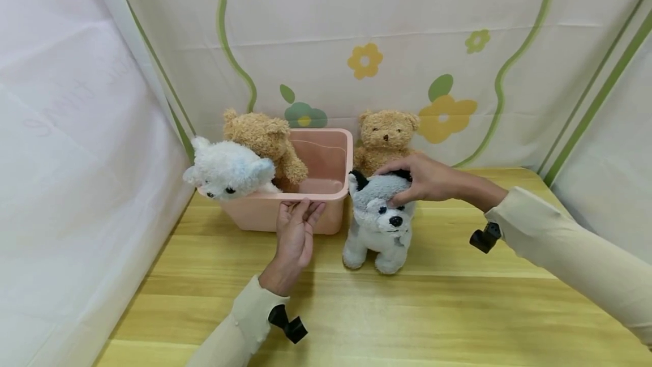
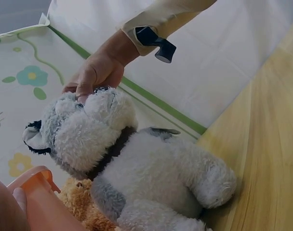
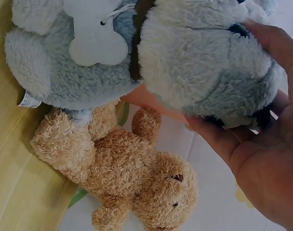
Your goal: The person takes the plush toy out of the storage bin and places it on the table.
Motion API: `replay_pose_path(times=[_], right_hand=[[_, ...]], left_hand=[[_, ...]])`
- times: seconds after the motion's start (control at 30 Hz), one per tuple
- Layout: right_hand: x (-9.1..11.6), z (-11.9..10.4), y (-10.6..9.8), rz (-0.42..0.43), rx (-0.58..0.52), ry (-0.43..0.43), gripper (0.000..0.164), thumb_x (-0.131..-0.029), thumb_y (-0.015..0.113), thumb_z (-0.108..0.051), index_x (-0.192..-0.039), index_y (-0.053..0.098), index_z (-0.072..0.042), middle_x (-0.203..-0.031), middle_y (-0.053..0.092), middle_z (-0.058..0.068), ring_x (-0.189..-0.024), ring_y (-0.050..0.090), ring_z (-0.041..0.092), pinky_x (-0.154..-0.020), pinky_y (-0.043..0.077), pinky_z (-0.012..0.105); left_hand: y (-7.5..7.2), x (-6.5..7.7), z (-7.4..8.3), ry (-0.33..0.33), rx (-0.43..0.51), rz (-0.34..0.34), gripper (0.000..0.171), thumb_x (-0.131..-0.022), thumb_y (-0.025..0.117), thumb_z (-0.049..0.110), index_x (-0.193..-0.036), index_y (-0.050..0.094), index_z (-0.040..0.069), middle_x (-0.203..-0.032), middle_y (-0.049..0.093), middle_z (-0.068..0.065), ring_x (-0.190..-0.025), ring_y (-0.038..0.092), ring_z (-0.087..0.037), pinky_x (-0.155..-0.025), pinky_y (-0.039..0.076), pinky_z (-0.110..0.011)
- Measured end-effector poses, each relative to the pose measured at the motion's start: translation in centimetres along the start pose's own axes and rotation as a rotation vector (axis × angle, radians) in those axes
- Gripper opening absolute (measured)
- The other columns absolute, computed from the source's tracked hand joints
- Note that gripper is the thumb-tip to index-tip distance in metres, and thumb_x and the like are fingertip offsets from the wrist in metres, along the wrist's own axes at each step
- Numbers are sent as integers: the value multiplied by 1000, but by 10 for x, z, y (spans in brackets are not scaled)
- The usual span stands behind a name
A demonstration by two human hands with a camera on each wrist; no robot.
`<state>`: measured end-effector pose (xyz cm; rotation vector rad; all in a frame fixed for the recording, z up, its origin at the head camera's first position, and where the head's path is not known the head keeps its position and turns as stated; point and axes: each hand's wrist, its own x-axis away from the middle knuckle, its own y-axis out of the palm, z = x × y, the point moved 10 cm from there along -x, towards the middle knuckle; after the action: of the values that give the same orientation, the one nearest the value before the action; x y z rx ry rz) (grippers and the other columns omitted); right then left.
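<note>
My left hand holds the front rim of a pink plastic bin, thumb on the lip and fingers below it. With my right hand I grip the head of a grey and white plush husky, thumb beside its eye. The husky stands upright, its feet at the wooden tabletop, just right of the bin. A bone-shaped tag hangs from its brown collar in the right wrist view. Inside the bin are a brown teddy bear and a white plush animal, whose head leans over the left side.
Behind the husky, a second brown teddy bear sits against the flower-printed back curtain. White cloth walls close in the left and right sides. The wooden table extends in front of the toys.
</note>
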<state>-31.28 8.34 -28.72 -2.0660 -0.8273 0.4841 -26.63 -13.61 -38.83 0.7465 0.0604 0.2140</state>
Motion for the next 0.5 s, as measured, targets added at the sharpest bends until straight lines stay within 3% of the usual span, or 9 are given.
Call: replay_pose_path(times=[0.5], right_hand=[[-3, -12, 5, -130, 9, -23, 65, -77, 83, -43, -135, 58, -25, -126, 64, -4, -110, 63, 16, -90, 55, 31]], left_hand=[[2, 1, 2, 0, 11, -9, 11, -102, 49, 3, -106, 41, 9, -100, 58, -5, -87, 66, -14, -89, 61, -27]])
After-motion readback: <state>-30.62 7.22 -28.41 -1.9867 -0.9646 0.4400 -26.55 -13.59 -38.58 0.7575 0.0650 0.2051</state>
